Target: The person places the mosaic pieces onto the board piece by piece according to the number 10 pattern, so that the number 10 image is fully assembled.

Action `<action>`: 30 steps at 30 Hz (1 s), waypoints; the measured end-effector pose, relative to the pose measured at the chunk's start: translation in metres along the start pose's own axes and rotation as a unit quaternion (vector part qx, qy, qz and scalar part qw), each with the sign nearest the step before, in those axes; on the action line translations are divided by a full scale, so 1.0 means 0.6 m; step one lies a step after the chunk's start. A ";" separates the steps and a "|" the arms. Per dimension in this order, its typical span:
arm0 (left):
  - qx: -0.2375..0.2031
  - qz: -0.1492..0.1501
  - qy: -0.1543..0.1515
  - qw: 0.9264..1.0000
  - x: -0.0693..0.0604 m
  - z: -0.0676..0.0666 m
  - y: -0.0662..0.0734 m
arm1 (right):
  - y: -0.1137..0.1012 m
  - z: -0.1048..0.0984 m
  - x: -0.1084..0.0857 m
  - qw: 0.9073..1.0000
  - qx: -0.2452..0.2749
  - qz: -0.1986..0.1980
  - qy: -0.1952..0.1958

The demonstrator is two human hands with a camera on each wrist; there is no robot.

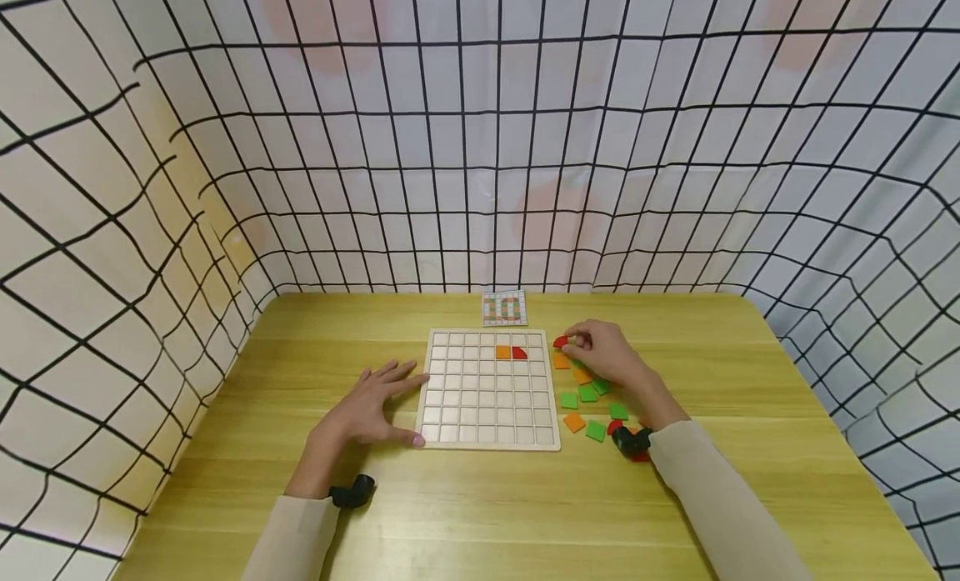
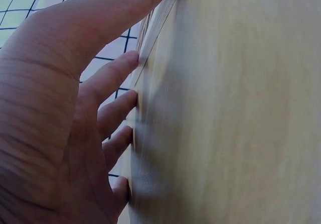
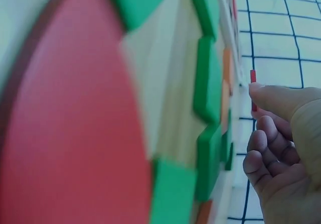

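A pale wooden board (image 1: 468,403) with a grid of square cells lies mid-table in the head view. Within its upper rows, an orange square tile (image 1: 503,353) sits beside a red rounded-corner tile (image 1: 519,353). My left hand (image 1: 371,406) rests at the board's left edge with fingers spread, thumb and index touching the rim. Beyond the board's upper right corner, my right hand (image 1: 607,352) pinches another red tile (image 1: 560,342) between thumb and index finger. The right wrist view shows that red tile (image 3: 253,76) edge-on, held clear of the other tiles.
Loose green tiles (image 1: 569,400), orange tiles (image 1: 573,422) and red tiles (image 1: 614,427) lie right of the board, some under my right wrist. A small printed pattern card (image 1: 505,308) lies behind the board. White walls with a black grid (image 1: 480,189) surround the table.
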State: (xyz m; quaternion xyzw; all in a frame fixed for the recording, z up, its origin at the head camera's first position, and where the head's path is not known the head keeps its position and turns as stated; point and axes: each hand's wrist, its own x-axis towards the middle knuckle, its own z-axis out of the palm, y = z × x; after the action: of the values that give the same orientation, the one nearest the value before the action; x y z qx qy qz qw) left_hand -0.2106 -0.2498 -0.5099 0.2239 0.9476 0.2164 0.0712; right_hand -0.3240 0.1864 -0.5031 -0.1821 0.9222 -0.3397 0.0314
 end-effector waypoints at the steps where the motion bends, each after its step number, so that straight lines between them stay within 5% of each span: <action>1: 0.000 0.000 0.000 1.000 0.000 0.000 0.000 | -0.005 0.001 0.001 1.000 0.002 -0.004 0.002; 11: -0.004 0.001 0.004 1.000 -0.002 0.000 -0.002 | -0.067 0.043 0.028 0.998 0.033 -0.061 -0.005; 21: -0.006 -0.003 0.006 1.000 -0.006 -0.001 -0.001 | -0.118 0.099 0.056 0.996 0.039 -0.050 -0.058; 30: -0.003 -0.005 0.004 1.000 -0.002 -0.005 0.006 | -0.133 0.119 0.074 0.996 0.008 -0.064 -0.067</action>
State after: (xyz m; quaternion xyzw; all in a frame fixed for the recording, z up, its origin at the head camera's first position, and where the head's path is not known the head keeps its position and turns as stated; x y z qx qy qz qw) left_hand -0.2090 -0.2486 -0.5057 0.2181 0.9483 0.2199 0.0691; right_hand -0.3275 0.0705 -0.5043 -0.2627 0.9019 -0.3350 0.0730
